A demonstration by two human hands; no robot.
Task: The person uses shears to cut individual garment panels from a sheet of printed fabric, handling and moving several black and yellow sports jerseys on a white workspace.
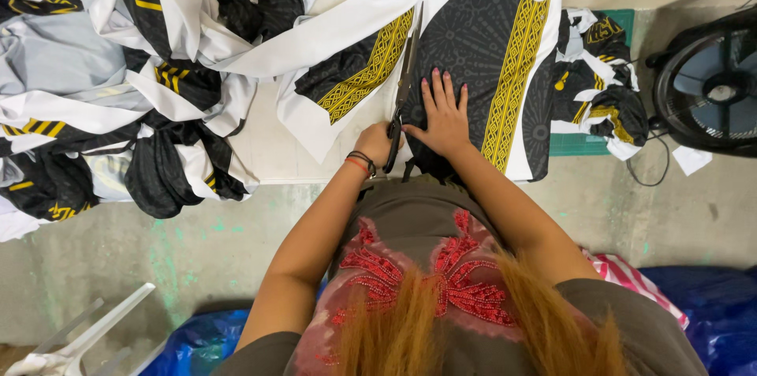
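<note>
Scissors long and dark, left grip clamped on handles, right grip spread flat on black-and-gold fabric

Scissors handles are buried inside the left hand, can't see the grip. Fabric pile runs off the far-left edge, and the fan at right is cut off too.

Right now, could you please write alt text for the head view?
Seen from above, a person's left hand works scissors through black, white and yellow printed fabric on a white table, while the right hand presses it flat. Cut pieces are heaped left; a fan stands right.
</note>
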